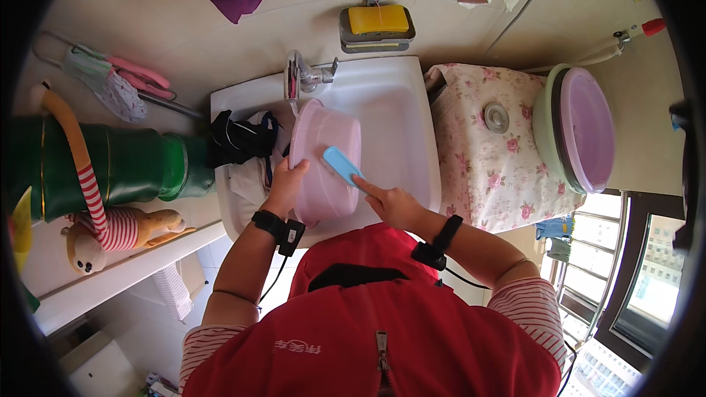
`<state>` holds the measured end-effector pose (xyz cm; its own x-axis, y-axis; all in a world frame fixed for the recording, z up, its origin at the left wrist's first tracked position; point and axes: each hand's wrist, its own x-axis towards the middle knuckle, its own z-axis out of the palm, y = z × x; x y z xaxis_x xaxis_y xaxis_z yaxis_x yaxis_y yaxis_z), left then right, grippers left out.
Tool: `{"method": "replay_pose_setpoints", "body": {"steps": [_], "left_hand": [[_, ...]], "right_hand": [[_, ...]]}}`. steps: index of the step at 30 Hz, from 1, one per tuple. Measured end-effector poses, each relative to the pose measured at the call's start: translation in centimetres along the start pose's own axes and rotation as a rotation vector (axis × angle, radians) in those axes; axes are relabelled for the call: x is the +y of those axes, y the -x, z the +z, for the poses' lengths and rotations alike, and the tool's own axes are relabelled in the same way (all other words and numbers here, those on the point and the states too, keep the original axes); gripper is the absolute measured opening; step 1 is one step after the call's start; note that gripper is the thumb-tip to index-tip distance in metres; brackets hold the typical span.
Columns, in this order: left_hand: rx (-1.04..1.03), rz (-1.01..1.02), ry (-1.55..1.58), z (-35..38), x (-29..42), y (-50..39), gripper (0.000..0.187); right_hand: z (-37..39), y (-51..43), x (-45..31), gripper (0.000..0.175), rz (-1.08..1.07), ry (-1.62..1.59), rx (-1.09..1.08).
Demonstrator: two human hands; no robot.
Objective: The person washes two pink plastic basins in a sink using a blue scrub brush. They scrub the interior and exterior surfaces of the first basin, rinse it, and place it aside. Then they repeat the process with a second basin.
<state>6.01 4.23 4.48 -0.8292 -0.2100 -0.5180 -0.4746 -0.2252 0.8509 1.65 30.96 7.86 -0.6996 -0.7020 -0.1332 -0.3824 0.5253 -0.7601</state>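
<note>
A pink plastic basin [331, 121] is tipped on its side in the white sink [394, 121], its outer wall and base turned to the right. My left hand [285, 183] grips its rim on the left side. In my right hand [394, 205] is a blue scrubbing brush [343, 164], its head against or just over the basin's outer side. Behind the rim, a chrome faucet [300, 74] stands above the basin, and water seems to run from its spout. Dark and white clothes [242, 138] are heaped at the sink's left end.
A yellow soap bar [378, 19] lies in a wall-mounted soap dish [378, 41]. On the right, stacked basins [587, 127] lean on a flower-patterned cover [469, 160] bearing a round metal lid [496, 117]. A plush monkey [118, 229] and green cylinders [127, 162] are at left.
</note>
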Motion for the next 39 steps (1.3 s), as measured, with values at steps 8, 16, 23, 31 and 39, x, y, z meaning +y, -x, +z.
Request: {"method": "replay_pose_setpoints", "body": {"steps": [8,16,23,31,39], "left_hand": [[-0.02,0.031,-0.076,0.1,0.2,-0.1,0.029],[-0.062,0.017,-0.004,-0.2,-0.8,-0.9,0.034],[-0.03,-0.028,0.041,-1.3,0.3,0.1,0.035],[-0.076,-0.075,0.496,0.4,1.9,-0.4,0.038],[0.062,-0.086,0.866,1.7,3.2,-5.3,0.023]], "right_hand": [[-1.9,-1.5,-1.7,0.053,0.171,-0.115,0.023],[-2.1,-3.2,1.4,0.05,0.3,-0.066,0.033],[1.1,0.4,13.6,0.043,0.35,-0.058,0.183],[-0.1,6.8,10.6,0.044,0.488,-0.282,0.262],[-1.6,7.4,8.8,0.044,0.642,-0.318,0.251]]}}
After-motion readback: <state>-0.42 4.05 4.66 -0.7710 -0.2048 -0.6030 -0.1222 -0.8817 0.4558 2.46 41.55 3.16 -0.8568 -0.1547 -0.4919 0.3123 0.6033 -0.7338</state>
